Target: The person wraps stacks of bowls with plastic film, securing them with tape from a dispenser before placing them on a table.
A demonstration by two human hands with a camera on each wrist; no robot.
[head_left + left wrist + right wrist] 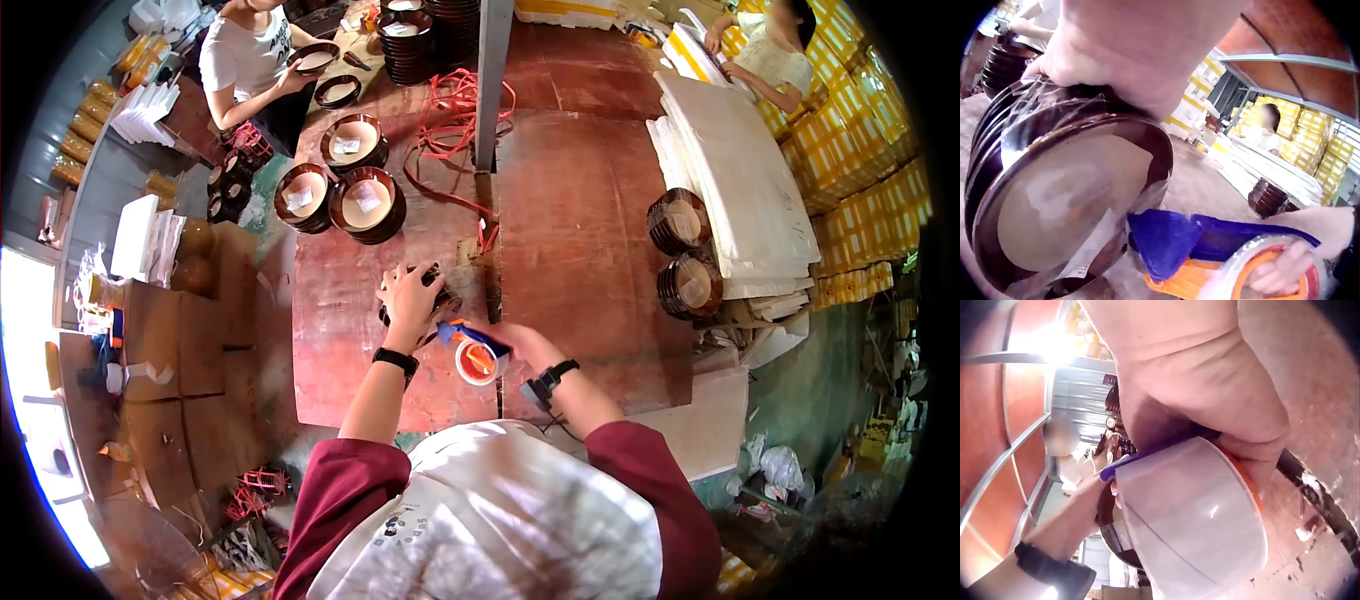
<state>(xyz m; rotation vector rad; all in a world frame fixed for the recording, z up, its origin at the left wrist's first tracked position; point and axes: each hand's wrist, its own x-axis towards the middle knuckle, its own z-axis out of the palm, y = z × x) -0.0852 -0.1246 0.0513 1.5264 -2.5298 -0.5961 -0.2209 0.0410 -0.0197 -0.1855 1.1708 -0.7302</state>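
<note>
My left hand (pixel 408 305) grips a stack of dark brown bowls (pixel 1079 200) from above, its fingers spread over the side. The stack lies tipped over, and in the left wrist view its open end shows a pale inside and a small white label (pixel 1092 250). Clear film (pixel 1025 122) runs across the bowls' outer sides. My right hand (pixel 527 346) holds a blue and orange tape dispenser (pixel 1166 240) with a big roll of clear tape (pixel 1191 519). The dispenser's blue front end is right at the bowls' rim.
Three wrapped bowl stacks (pixel 367 204) stand at the table's far left, near red strapping (pixel 455 110) and a metal post (pixel 490 90). Two more stacks (pixel 690 284) lie beside white foam sheets (pixel 740 180) on the right. Two other people work across the table.
</note>
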